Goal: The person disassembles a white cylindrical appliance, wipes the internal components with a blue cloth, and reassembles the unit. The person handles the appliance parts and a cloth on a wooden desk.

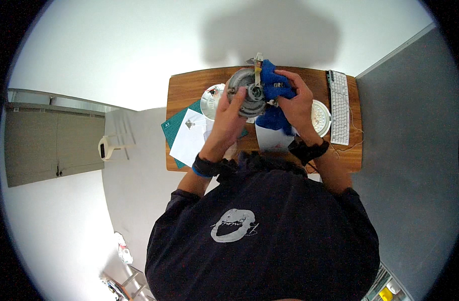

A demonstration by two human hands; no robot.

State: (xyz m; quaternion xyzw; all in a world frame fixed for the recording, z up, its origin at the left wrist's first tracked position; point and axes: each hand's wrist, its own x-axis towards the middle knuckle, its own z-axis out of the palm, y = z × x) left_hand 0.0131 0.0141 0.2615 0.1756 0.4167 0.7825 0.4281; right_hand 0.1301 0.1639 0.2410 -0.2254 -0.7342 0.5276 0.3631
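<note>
Black shirt (290, 236), hands (231, 116) curled around grey disc (243, 78), blue object (272, 90)

I make out a dull, metal-looking grey disc (251, 106) at twelve o'clock, white plastic keyboard (340, 108) at two, smooth brown wooden tabletop (182, 90) at ten.

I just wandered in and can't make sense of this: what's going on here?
A person is holding things up over a wooden table. The left hand grips a round grey part, its thumb across the face. The right hand grips a blue, cloth-like piece right beside it. On the table, a green mat and white paper lie to the left, a white keyboard to the right.
</note>
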